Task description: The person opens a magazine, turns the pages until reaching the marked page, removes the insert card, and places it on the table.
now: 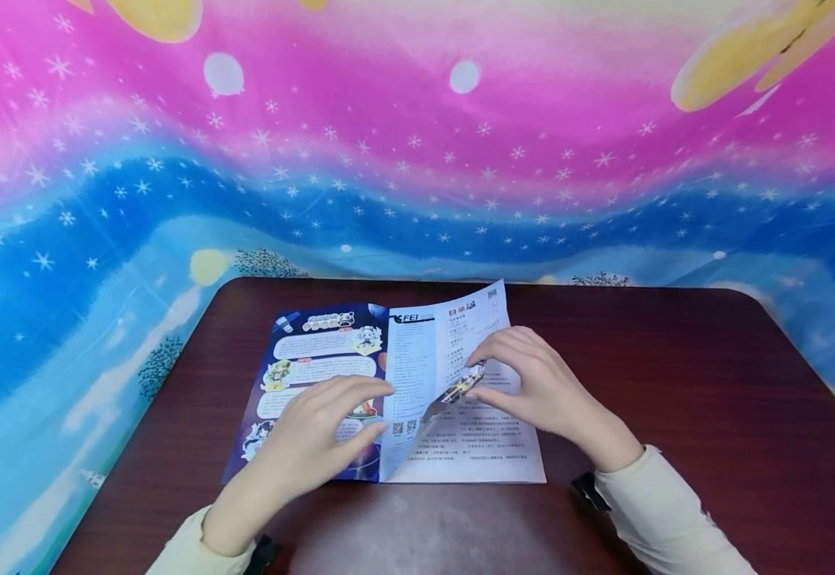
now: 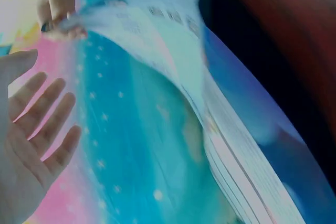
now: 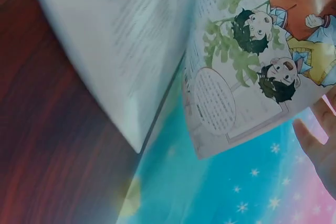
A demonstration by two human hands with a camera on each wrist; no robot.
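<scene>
An open magazine (image 1: 453, 471) lies on the table, its dark blue left-hand page (image 1: 377, 319) printed with cartoon figures and text bubbles. My right hand (image 1: 539, 383) pinches the lower part of a white printed leaf (image 1: 413, 359), which lifts and curls away from the pages under it. In the left wrist view that raised leaf (image 2: 173, 40) bends from the spine towards the right hand (image 2: 60, 3). Over the blue page hovers my left hand (image 1: 324, 431), its fingers apart and holding nothing. A drawing of children (image 3: 278, 72) shows on a leaf in the right wrist view.
The magazine rests on a dark reddish-brown wooden table (image 1: 669, 375) with rounded far corners. Behind the table hangs a pink and blue cloth (image 1: 417, 176) with snowflakes. Black bands (image 1: 590, 489) show at the cuffs of the light sleeves.
</scene>
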